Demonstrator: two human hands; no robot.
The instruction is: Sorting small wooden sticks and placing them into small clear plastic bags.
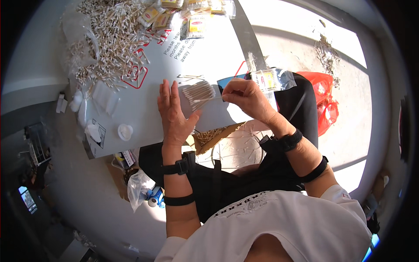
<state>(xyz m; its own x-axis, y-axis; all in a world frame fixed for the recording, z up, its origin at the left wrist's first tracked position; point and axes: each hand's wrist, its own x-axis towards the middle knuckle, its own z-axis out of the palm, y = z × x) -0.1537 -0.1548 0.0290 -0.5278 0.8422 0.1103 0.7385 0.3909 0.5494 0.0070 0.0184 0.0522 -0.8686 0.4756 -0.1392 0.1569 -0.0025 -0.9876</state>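
Note:
A row of cotton swabs [198,93] lies side by side on the white printed board [166,131]. My left hand [173,114] is open beside its left edge, fingers straight and thumb spread out below the row. On the other side, my right hand [249,97] pinches thumb and fingers together at the end of a thin cotton swab [214,99] that reaches toward the row. A few loose swabs [190,77] lie just above the row. Close to my right wrist, a clear packet of swabs [266,80] with a yellow label rests at the board's edge.
A large heap of loose swabs [109,35] covers the far left. Several filled packets [196,26] sit beside it. Nearer left are a clear plastic box [105,97] and a small white round dish [125,132]. A red plastic bag [325,105] stands right of my leg.

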